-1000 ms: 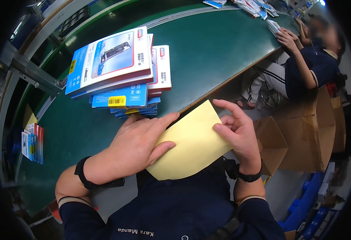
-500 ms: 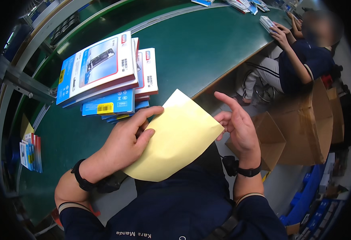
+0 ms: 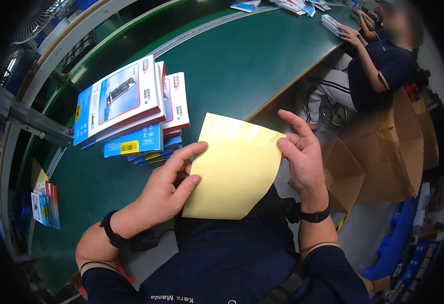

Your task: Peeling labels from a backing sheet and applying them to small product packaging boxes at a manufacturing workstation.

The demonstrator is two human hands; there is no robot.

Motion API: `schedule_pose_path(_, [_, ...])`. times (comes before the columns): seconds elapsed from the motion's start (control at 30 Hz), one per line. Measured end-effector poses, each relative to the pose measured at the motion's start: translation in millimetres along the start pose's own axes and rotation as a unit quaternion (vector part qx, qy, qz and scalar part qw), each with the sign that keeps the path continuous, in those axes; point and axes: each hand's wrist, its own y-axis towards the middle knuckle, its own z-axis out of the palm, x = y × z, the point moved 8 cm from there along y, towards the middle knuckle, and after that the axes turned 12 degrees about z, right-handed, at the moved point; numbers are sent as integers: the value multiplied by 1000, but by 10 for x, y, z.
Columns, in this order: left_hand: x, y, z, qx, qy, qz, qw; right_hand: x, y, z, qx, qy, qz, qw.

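Observation:
Over my lap is a pale yellow sheet of paper (image 3: 234,169), slightly bowed. My left hand (image 3: 168,185) grips its left edge between thumb and fingers. On the opposite side, the upper right corner is pinched by my right hand (image 3: 303,159), with the index finger sticking up. Just beyond my left hand, a stack of flat blue and white boxes (image 3: 120,99) sits unevenly on the green table (image 3: 222,61). The top box shows a phone-like device and a red border. The sheet hides the ends of some fingers.
A few similar boxes (image 3: 45,205) stand at the table's left end, and more boxes (image 3: 298,6) lie at the far end. Open cardboard cartons (image 3: 384,152) stand on the floor to the right. Farther back, a seated co-worker (image 3: 374,71) holds a white box (image 3: 332,24).
My right hand has closed its thumb on the sheet's corner. The sheet has turned and is held more upright between both hands. My view has shifted slightly.

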Motion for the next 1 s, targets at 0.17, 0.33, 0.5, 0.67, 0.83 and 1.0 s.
schedule_pose_path(0.17, [-109,-2,40,21,-12,27,999,59,32,83,18,-53,-2,998])
schedule_pose_path(0.33, [-218,59,-15,8,104,87,991,27,35,288,87,-120,1,989])
schedule_pose_path(0.5, [-159,64,-105,-8,108,43,993,12,18,411,111,-94,-16,989])
schedule_pose_path(0.67, [-82,43,-120,-13,93,33,995,0,-40,523,146,-199,-42,968])
schedule_pose_path(0.83, [-42,60,-84,25,102,8,994,-130,14,370,99,-217,-12,971])
schedule_pose_path(1.0, [-232,73,-40,27,223,80,971,-116,36,355,63,-279,-36,958])
